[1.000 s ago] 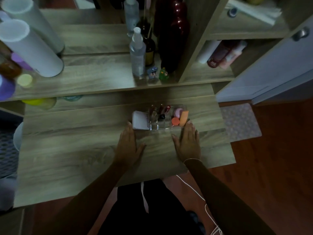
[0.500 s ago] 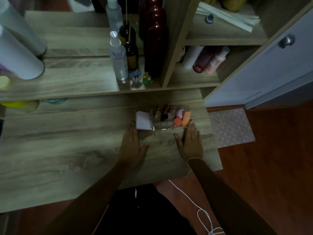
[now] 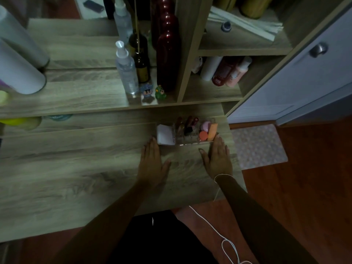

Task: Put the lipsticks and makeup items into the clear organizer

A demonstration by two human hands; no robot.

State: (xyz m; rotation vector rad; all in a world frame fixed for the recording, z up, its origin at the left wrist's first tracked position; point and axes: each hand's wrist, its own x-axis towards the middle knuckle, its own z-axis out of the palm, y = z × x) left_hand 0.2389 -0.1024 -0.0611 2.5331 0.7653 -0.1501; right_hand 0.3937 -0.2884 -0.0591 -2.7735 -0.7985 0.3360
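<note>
Toward the back right corner of the wooden desk (image 3: 76,178), close to its right edge, sits the clear organizer (image 3: 187,139), its long axis running left to right, parallel to the desk's front edge. It lies just beyond the fingertips of both hands, so any coming move turns on a short forward reach rather than a sideways one.

Going left to right: the left hand (image 3: 152,161) lies flat, palm down on the desk, fingers straight and loosely together, thumb spread toward the middle, holding nothing. Its fingertips end just short of the organizer's near left corner, where a white compact (image 3: 164,135) fills the left-end compartment; whether they touch it cannot be told in this dim light. Next come the lipsticks (image 3: 187,124), standing upright or slightly tilted in the small middle compartments. Right of them, in the right-end section, are a pink sponge (image 3: 205,125), an orange round item (image 3: 203,135) in front of it and an orange tapered sponge (image 3: 212,131) at the far right. The right hand (image 3: 217,161) mirrors the left: flat, palm down, fingers extended, empty, its fingertips at the organizer's near right corner.

Both hands are about equally near, one to each end. No loose makeup shows on the desk around the organizer, so the filling looks finished; the bracketing pose suggests the hands could next slide or lift the organizer by its two ends.
</note>
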